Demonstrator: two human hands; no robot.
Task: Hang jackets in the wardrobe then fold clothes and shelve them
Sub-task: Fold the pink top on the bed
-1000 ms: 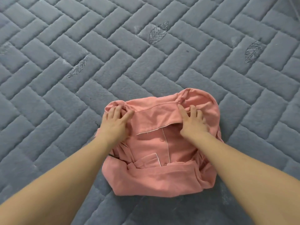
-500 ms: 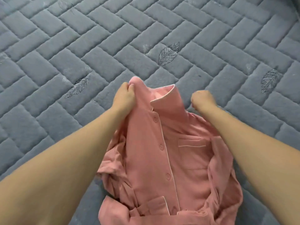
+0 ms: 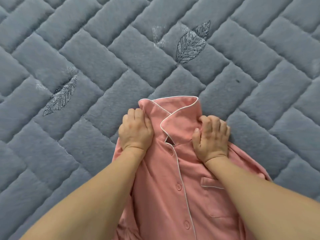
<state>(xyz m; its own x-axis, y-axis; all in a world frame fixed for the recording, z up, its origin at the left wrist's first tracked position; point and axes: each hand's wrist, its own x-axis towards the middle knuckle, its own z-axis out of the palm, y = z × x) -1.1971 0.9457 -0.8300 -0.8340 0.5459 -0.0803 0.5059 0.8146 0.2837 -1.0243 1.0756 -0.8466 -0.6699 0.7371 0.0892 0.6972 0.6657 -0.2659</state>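
A pink button-up pyjama shirt (image 3: pixel 174 179) with white piping lies front side up on a grey quilted bed cover (image 3: pixel 121 54). Its collar points away from me and its chest pocket shows under my right forearm. My left hand (image 3: pixel 135 130) grips the shirt's left shoulder beside the collar, fingers curled into the cloth. My right hand (image 3: pixel 212 137) grips the right shoulder the same way. The shirt's lower part runs out of view at the bottom edge.
The quilted cover, stitched in a herringbone block pattern with embroidered leaves (image 3: pixel 189 44), fills the whole view around the shirt. Another leaf (image 3: pixel 60 97) sits to the left.
The shirt was a folded bundle one second ago. Both hands took its shoulders and pulled it away from me, so it now lies stretched out flat with the collar spread.
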